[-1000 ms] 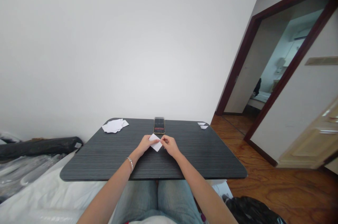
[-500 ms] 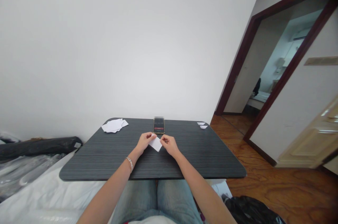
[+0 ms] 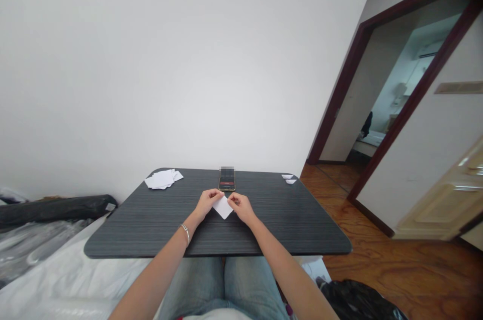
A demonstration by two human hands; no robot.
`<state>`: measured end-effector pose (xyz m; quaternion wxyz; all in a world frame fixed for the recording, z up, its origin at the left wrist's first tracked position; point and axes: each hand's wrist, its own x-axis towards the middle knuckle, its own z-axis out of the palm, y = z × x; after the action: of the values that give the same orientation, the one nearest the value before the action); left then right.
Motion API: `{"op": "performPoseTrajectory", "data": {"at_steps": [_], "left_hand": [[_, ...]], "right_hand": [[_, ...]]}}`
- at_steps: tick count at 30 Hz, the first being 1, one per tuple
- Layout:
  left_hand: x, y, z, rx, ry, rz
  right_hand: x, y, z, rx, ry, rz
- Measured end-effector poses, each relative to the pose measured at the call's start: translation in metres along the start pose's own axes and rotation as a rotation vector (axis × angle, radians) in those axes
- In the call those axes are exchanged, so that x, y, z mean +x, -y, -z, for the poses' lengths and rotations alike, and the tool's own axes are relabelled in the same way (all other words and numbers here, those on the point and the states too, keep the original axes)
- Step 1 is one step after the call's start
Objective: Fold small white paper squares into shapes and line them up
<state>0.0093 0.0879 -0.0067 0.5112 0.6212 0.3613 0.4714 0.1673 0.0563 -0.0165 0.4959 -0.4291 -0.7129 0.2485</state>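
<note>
the one white paper in hand sits between the two hands, over the middle of the table, one corner pointing back at the person. the left hand has thumb and fingers closed on its upper left side, and the right hand pinches near its right corner; gripping it from both sides probably keeps so light a piece taut and steady. whether it touches the tabletop, i cannot tell. just beyond it lies one phone, screen up, likely put there to be within sight without crowding the hands. toward the far left corner is one loose paper pile, its sheets overlapping too closely to count; near the far right corner lie two small white pieces, one just behind the other. keeping these groups at opposite corners seems to leave the near middle for handwork. one bracelet circles the left wrist.
</note>
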Motion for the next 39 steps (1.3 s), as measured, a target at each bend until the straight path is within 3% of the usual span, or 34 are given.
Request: {"op": "performPoseTrajectory", "data": {"at_steps": [7, 27, 34, 39], "left_hand": [[-0.001, -0.003, -0.004, -0.002, 0.037, 0.008], [0.003, -0.003, 0.011, -0.088, -0.307, -0.034], [0.000, -0.005, 0.005, -0.105, -0.242, -0.007], [0.000, -0.006, 0.002, -0.110, -0.202, -0.006]], "right_hand": [[0.001, 0.004, 0.000, 0.089, 0.030, -0.010], [0.001, 0.003, 0.003, 0.252, 0.003, -0.133], [0.003, -0.004, -0.001, 0.241, 0.013, -0.225], [0.002, -0.011, -0.002, 0.165, 0.029, -0.178]]}}
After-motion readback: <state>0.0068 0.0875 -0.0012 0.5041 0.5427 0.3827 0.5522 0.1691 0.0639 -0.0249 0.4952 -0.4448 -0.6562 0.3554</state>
